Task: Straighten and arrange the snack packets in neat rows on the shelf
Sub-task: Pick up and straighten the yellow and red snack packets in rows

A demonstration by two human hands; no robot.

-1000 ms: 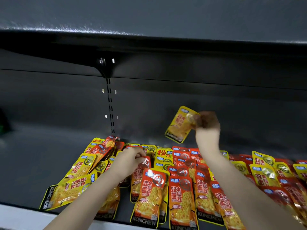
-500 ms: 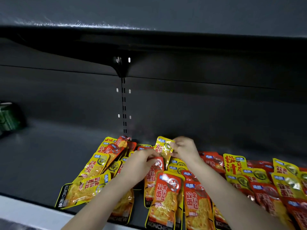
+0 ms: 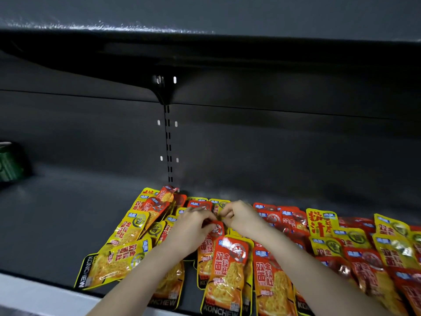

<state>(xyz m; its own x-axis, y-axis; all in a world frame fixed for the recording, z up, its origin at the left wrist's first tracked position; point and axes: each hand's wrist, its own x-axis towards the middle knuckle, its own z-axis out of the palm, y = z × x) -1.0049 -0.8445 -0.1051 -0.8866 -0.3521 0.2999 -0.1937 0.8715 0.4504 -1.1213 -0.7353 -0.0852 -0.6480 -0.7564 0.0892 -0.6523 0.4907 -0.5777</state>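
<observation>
Several yellow and red snack packets lie overlapping in rough rows on a dark grey shelf [image 3: 57, 213]. My left hand [image 3: 190, 229] and my right hand [image 3: 241, 216] meet near the middle of the pile, fingers pinched on the top edge of a red packet [image 3: 215, 231]. A yellow packet [image 3: 219, 207] lies just behind my fingers. In front of my hands lies a red packet [image 3: 229, 265], and a yellow packet [image 3: 114, 263] sits skewed sideways at the pile's left front corner. More packets [image 3: 364, 247] spread to the right.
A green container [image 3: 9, 163] stands at the far left of the shelf. The upper shelf [image 3: 205, 17] overhangs above, with a slotted upright [image 3: 168, 142] on the back wall. A pale front lip [image 3: 34, 295] borders the shelf's near edge.
My right hand has come down with the yellow packet it held in the air and set it into the pile. Both hands now pinch together at a red packet's top.
</observation>
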